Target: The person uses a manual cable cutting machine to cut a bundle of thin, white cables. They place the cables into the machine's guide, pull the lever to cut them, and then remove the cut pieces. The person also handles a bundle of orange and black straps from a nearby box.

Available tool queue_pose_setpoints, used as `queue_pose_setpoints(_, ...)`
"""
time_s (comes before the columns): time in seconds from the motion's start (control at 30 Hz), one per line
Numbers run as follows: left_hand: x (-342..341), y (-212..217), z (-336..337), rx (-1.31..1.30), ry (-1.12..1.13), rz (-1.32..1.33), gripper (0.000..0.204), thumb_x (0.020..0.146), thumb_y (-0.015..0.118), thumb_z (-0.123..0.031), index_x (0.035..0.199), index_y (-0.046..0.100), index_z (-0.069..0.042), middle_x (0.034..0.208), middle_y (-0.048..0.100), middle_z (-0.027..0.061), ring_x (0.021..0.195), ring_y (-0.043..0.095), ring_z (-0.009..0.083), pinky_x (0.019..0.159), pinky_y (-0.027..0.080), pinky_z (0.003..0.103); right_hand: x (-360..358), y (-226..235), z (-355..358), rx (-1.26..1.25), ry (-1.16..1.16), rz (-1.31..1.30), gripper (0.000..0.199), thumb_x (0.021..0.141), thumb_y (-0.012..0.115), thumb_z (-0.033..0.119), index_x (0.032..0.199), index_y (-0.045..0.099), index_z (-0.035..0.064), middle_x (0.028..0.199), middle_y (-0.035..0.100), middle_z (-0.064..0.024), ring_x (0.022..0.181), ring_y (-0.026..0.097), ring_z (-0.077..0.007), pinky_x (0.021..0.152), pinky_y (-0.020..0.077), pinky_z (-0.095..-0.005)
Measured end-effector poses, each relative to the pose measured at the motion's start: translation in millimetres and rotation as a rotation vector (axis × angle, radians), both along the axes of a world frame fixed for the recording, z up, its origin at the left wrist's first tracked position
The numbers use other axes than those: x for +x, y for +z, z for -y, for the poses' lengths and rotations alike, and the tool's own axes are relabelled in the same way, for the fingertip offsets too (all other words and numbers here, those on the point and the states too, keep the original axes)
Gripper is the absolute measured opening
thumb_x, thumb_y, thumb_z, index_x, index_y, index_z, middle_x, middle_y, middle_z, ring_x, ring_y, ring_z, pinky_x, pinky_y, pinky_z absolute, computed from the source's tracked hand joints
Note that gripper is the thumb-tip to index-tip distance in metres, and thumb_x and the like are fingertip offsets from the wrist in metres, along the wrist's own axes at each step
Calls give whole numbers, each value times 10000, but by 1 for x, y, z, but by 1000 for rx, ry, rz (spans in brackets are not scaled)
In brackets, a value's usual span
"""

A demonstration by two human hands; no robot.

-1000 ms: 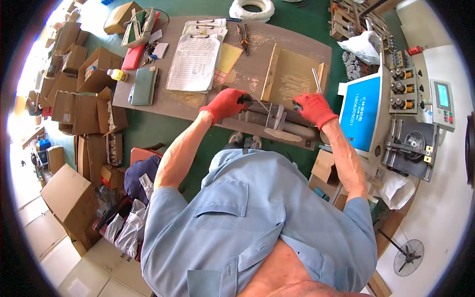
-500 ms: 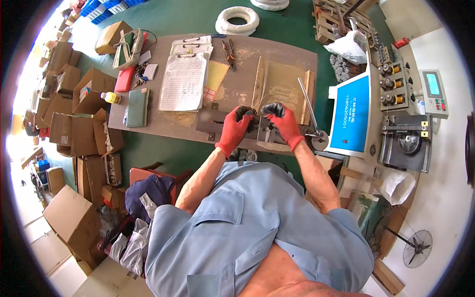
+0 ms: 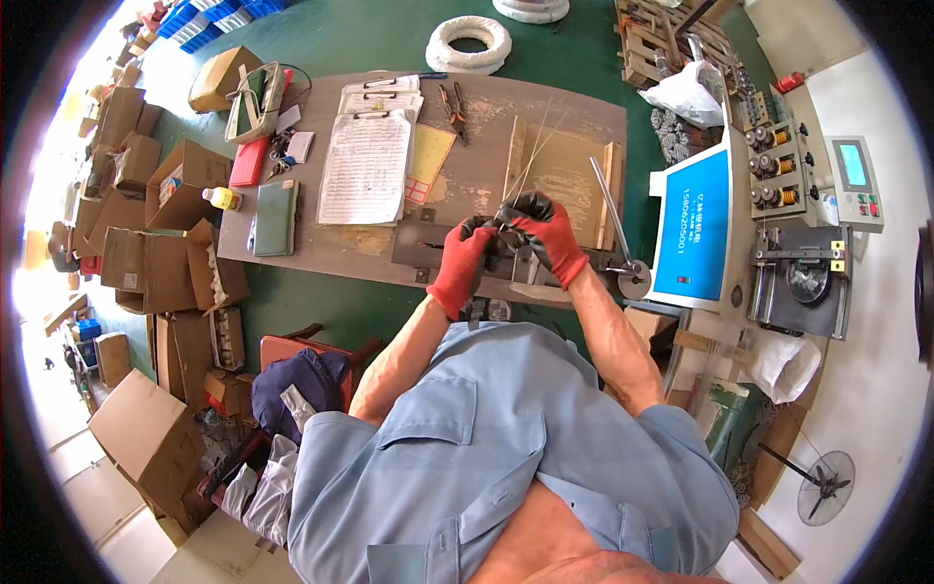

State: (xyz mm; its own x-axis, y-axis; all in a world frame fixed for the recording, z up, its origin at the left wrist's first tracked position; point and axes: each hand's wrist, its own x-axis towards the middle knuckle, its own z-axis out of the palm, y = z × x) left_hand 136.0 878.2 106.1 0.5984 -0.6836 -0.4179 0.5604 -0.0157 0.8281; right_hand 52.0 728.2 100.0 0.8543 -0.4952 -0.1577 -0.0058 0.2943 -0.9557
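Observation:
Red gloves with black fingers cover both hands, which meet over the table's near edge. My right hand (image 3: 551, 237) is closed in a pinch on thin wires (image 3: 528, 167), which run up and away from the fingers over a shallow wooden-sided tray (image 3: 515, 146). My left hand (image 3: 467, 258) has its fingers curled close beside the right one's fingertips. What sits between the left fingers is too small to make out. Beneath the hands lies a dark metal plate or fixture (image 3: 416, 247) at the table's edge, partly hidden by the gloves.
Clipboards with papers (image 3: 366, 167), pliers (image 3: 453, 113), a green notebook (image 3: 275, 218) and a small bottle (image 3: 223, 199) lie on the table's left. A metal rod on a round base (image 3: 634, 279) stands right of my hand, beside a blue-fronted machine (image 3: 689, 229). Cardboard boxes (image 3: 190, 175) crowd the left.
My right hand has moved slightly left and down, closer to my left hand. Thin wires now show rising from its fingers. The whole view has shifted a little.

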Motion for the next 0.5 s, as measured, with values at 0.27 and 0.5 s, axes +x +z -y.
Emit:
queue_pose_setpoints(0.27,1,3,-4,38,45,-63,167,885,617,-213,903,654,-51,686,574,-7,548,508,95,492,418,263,7,-6,18,45,-27,30,177,813,716,67,983,686,26,885,708,-37,782,646,-105,697,521,-256)
queue_pose_setpoints(0.5,0,14,-11,90,95,-2,152,876,608,-183,883,656,-39,704,569,-22,602,499,71,529,406,257,17,7,32,86,-224,103,166,827,699,107,974,692,31,818,696,-51,632,602,-108,582,497,-262)
